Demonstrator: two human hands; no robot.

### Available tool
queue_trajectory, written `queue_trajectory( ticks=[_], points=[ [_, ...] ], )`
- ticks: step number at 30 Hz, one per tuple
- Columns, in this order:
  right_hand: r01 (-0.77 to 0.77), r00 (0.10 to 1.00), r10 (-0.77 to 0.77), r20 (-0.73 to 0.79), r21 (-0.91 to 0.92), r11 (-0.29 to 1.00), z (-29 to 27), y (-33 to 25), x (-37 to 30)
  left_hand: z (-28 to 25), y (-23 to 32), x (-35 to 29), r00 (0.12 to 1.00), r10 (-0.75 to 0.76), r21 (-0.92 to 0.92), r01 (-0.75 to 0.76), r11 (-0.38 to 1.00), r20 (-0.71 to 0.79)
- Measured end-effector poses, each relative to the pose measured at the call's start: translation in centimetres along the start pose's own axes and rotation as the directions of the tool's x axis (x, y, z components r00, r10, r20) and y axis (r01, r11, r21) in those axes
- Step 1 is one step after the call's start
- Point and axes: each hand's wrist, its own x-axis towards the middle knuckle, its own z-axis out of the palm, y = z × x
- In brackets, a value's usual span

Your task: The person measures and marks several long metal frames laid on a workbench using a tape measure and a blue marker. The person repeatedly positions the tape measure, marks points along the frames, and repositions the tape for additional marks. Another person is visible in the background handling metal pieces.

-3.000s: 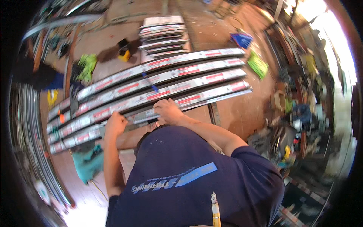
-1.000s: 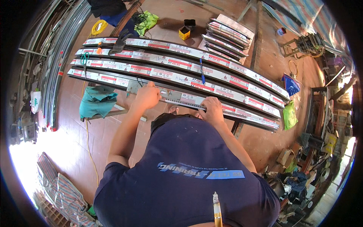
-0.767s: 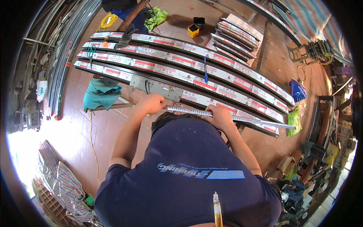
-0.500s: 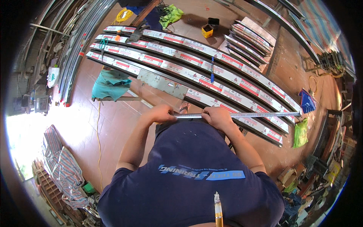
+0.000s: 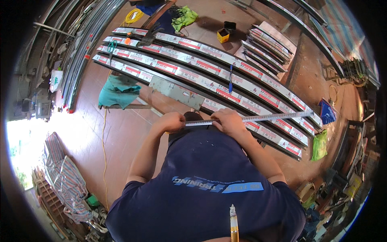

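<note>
In front of my waist, my left hand (image 5: 173, 122) is closed around the near-left part of a tape measure (image 5: 278, 117); its case, if there, is hidden by the fingers. My right hand (image 5: 229, 122) grips the pale blade farther along, fingers curled over it. From there the blade runs out to the right, its free end lying above the right ends of several long profile bars (image 5: 258, 105). These dark bars carry white and red film and lie side by side. A blue pen (image 5: 231, 78) rests across them. Scissors with teal handles (image 5: 111, 47) lie at their left end.
A grey metal plate (image 5: 171, 92) lies by the nearest bar. Teal cloth (image 5: 120, 90) covers a support at left. Shorter bars (image 5: 266, 52) are stacked at the far right, near a yellow box (image 5: 223, 35). A yellow cord (image 5: 105, 153) trails over the floor. A cigarette (image 5: 234, 224) juts in below.
The tape's free end has swung slightly up and left, away from the bars' right tips. My right hand has shifted a little left and up; both hands keep their hold.
</note>
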Motion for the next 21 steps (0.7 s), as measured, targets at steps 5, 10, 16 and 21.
queue_trajectory(
  ticks=[5, 10, 16, 21],
  points=[
    [0.118, 0.838, -0.074, -0.541, 0.046, 0.992, -5.9, -2.2, 1.9, -5.7, -6.1, -0.2, 0.994, -0.101, -0.345, 0.078, 0.936, -0.048],
    [-0.291, 0.616, 0.450, -0.647, 0.344, 0.893, -6.1, 0.5, 7.0, -14.0, -11.8, 0.3, 0.942, -0.131, -0.324, 0.025, 0.946, -0.309],
    [-0.781, 0.585, 0.724, -0.366, -0.010, 0.625, -1.1, 5.6, 10.2, -19.7, -14.6, 1.4, 0.814, -0.179, -0.238, 0.052, 0.970, -0.553],
    [-0.828, 0.523, 0.751, -0.403, -0.030, 0.560, 0.2, 7.3, 10.7, -21.3, -15.1, 4.4, 0.812, -0.173, -0.150, 0.106, 0.983, -0.558]
  ],
)
